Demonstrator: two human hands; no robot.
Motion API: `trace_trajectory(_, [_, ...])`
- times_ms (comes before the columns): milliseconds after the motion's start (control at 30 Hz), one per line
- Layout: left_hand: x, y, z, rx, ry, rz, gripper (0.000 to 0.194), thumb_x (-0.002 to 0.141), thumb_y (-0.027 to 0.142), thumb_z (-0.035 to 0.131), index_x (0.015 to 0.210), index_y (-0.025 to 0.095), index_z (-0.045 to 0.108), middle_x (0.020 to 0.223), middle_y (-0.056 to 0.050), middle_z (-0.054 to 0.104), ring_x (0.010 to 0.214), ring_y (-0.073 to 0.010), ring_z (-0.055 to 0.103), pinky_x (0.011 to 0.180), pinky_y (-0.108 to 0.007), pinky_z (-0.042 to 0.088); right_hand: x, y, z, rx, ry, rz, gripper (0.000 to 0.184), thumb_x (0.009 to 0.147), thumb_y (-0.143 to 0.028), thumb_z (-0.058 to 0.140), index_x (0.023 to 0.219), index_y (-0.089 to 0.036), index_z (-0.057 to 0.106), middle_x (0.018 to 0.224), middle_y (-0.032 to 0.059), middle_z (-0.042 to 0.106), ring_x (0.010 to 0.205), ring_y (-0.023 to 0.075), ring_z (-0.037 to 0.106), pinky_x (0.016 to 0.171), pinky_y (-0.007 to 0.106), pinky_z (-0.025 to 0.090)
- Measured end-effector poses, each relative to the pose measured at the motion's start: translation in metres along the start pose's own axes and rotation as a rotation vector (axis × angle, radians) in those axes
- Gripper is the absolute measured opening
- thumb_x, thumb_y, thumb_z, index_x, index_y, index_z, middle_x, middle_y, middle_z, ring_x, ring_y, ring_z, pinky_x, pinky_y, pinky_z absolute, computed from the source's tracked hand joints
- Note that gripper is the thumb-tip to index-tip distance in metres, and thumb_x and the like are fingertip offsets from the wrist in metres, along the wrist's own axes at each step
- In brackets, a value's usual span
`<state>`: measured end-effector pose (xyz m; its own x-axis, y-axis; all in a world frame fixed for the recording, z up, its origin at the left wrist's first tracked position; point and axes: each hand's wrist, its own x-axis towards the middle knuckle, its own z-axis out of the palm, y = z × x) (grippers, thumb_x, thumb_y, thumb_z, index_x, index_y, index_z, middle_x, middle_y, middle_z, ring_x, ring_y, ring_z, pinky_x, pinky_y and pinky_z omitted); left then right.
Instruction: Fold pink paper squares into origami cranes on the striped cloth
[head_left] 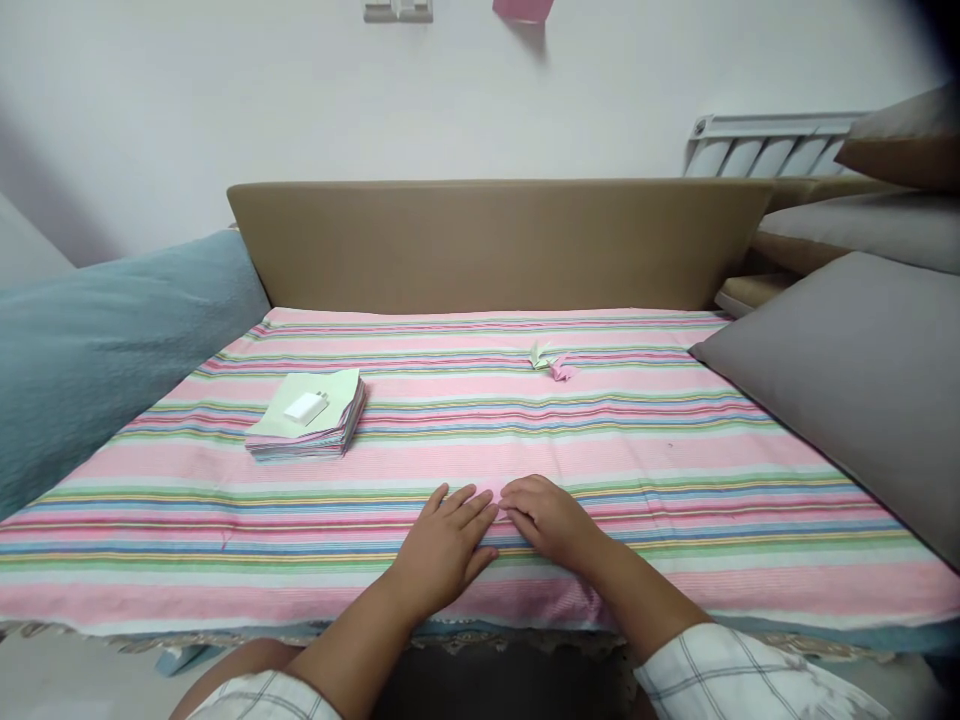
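My left hand lies flat with fingers stretched out on the pink striped cloth, pressing on a small pink paper that barely shows between my hands. My right hand rests beside it, fingers curled down onto the same paper's edge. A stack of coloured paper squares sits to the far left, with a small white block on top. Two small folded paper figures, one pale green and one pink, lie farther back.
A tan padded backrest runs along the far side. A teal blanket lies at the left. Grey cushions are piled at the right, with a white radiator behind them.
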<state>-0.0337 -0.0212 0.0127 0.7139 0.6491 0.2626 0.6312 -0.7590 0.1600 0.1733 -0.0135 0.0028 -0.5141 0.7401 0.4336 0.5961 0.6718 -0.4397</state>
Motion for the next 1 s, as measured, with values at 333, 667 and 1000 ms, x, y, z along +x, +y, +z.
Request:
trace_trajectory(333, [0.01, -0.009, 0.005, -0.064, 0.145, -0.078, 0.017, 0.081, 0.03, 0.057, 0.093, 0.024, 0.067, 0.108, -0.003, 0.066, 0.099, -0.0236, 0.059, 0.09, -0.042, 0.044, -0.001, 0.006, -0.002, 0.019, -0.033, 0.08, 0.01, 0.079, -0.018, 0.058, 0.084, -0.019, 0.067, 0.089, 0.006, 0.062, 0.087, 0.018, 0.054, 0.08, 0.032, 0.045])
trace_trajectory(667, [0.017, -0.011, 0.009, -0.076, 0.177, -0.106, 0.013, 0.078, 0.034, 0.063, 0.086, 0.028, 0.071, 0.099, -0.003, 0.068, 0.09, -0.0206, 0.061, 0.081, -0.038, 0.047, 0.003, 0.005, -0.002, -0.035, -0.093, 0.096, 0.008, 0.083, -0.02, 0.056, 0.083, -0.019, 0.064, 0.084, 0.0042, 0.061, 0.084, 0.0176, 0.053, 0.078, 0.032, 0.042])
trace_trajectory(1000, [0.022, -0.009, 0.005, -0.134, 0.174, -0.171, 0.007, 0.077, 0.027, 0.063, 0.072, 0.023, 0.067, 0.091, -0.003, 0.069, 0.086, -0.02, 0.061, 0.079, -0.037, 0.046, 0.002, 0.005, 0.002, -0.034, -0.048, 0.108, 0.009, 0.084, -0.018, 0.051, 0.076, -0.018, 0.057, 0.082, 0.0049, 0.059, 0.081, 0.0183, 0.051, 0.077, 0.033, 0.041])
